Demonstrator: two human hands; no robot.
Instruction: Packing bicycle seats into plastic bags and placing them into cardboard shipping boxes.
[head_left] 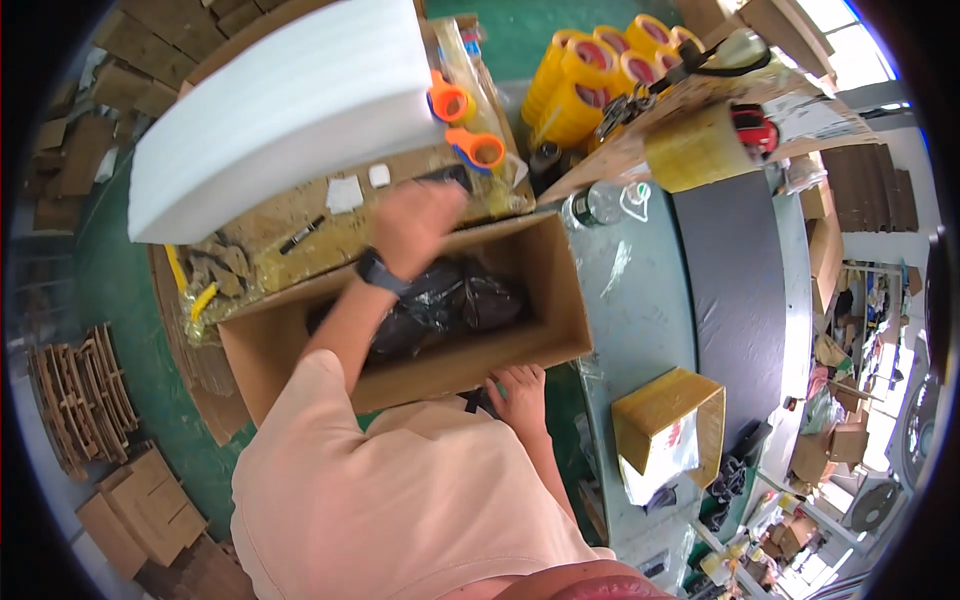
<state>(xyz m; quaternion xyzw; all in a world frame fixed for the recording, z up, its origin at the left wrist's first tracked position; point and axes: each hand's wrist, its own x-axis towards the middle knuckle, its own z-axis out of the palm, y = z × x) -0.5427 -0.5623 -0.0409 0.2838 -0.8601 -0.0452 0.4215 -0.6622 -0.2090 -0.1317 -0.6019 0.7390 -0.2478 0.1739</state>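
Reference: clock face centred on the carton, 12 o'clock pointing away from the person.

Left hand (pixel 415 228): positioned at 12 o'clock, above the far rim. Motion blur obscures the fingers; whether they are closed or gripping cannot be told. A flat black object (pixel 448 178) lies just beyond them; contact cannot be confirmed. A dark watch (pixel 382 271) encircles the wrist.

Right hand (pixel 518 394): positioned at 4 o'clock, at the near wall. Its fingers are extended and slightly spread, the tips at the rim.

Carton (pixel 562 285): brown, open at the top, set lengthwise between person and bench. Contents: a bundle in glossy black plastic (pixel 440 300), lying inside, toward the right end.

Surrounding items:
- 10 o'clock: black marker (pixel 302 235), on the cardboard-covered bench.
- 11 o'clock: white foam block (pixel 285 125); nearer the carton, white paper (pixel 345 195).
- Just past 12 o'clock: two orange rings (pixel 485 150).
- Between 1 and 2 o'clock: yellow tape rolls (pixel 580 110).
- 2 o'clock: clear bottle (pixel 597 206), lying on its side.
- 4 o'clock, farther out: small open box (pixel 660 400).
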